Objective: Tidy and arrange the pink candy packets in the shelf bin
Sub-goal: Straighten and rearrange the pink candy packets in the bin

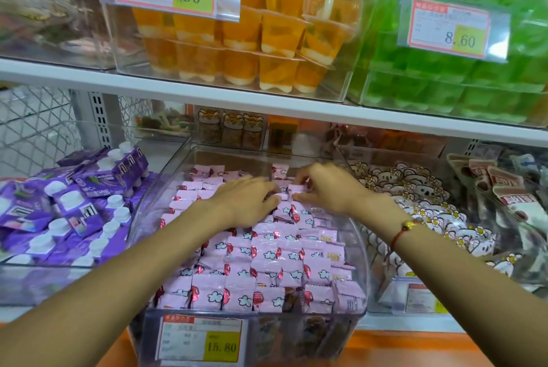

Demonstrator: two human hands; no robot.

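Observation:
A clear plastic shelf bin (pixel 360 251) holds several pink candy packets (pixel 267 260) printed with white clouds and red balloons, standing in rough rows at the front and looser toward the back. Both my hands reach into the bin's far half. My left hand (pixel 246 203) lies palm down on the packets, its fingertips curled onto a small pink packet (pixel 281 197). My right hand (pixel 323 189) pinches a pink packet (pixel 298 189) between thumb and fingers, close beside the left fingertips. The packets beneath both hands are hidden.
A bin of purple pouches with white caps (pixel 74 203) stands to the left. White bear-print packets (pixel 415 197) fill the bin to the right. The upper shelf (pixel 178 88) carries orange jelly cups (pixel 237 40) and green cups (pixel 444 70). A 15.80 price tag (pixel 201 340) hangs on the bin front.

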